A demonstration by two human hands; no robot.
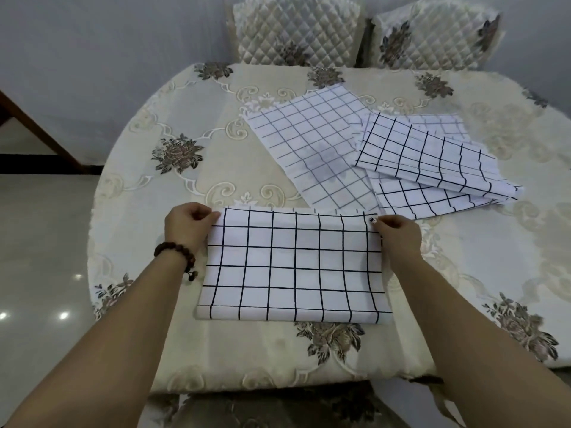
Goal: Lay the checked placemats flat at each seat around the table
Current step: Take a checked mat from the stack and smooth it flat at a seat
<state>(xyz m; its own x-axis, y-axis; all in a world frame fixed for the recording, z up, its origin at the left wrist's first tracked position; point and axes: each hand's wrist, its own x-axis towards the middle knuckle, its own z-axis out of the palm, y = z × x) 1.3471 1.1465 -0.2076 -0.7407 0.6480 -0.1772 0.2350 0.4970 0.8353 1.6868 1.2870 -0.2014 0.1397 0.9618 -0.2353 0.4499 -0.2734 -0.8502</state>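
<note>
Near placemat [293, 267]: thin cloth, white w/ bold black grid, rectangular, folded — rounded fold along near edge, far edge is a loose layer end. Lies flat on table's near side, right in front of person, near edge close to table rim. L hand [188, 225] pinches far-left corner, thumb + fingers pressed together on the cloth; beaded bracelet [177, 253], dark round beads, on that wrist. R hand [398, 231] pinches far-right corner same way, fingertips closed on the edge.

Tablecloth [216, 156]: cream, satiny, embroidered scrolls + brown-grey flower motifs, covers a rounded table, drapes over near edge.

Mid-table: paler placemat [309, 143], thin grey grid lines, flat, lying at an angle, its near corner just beyond the held mat. To its right a loose stack of folded mats [432, 168], bold black grid, overlapping each other and the pale one, edges fanned, not aligned.

Open room: left half of table bare cloth, right-near area bare too. Far side: two chairs [296, 29] w/ quilted diamond-pattern covers, flower prints, pushed against table edge. Glossy pale floor [37, 242] on left.
</note>
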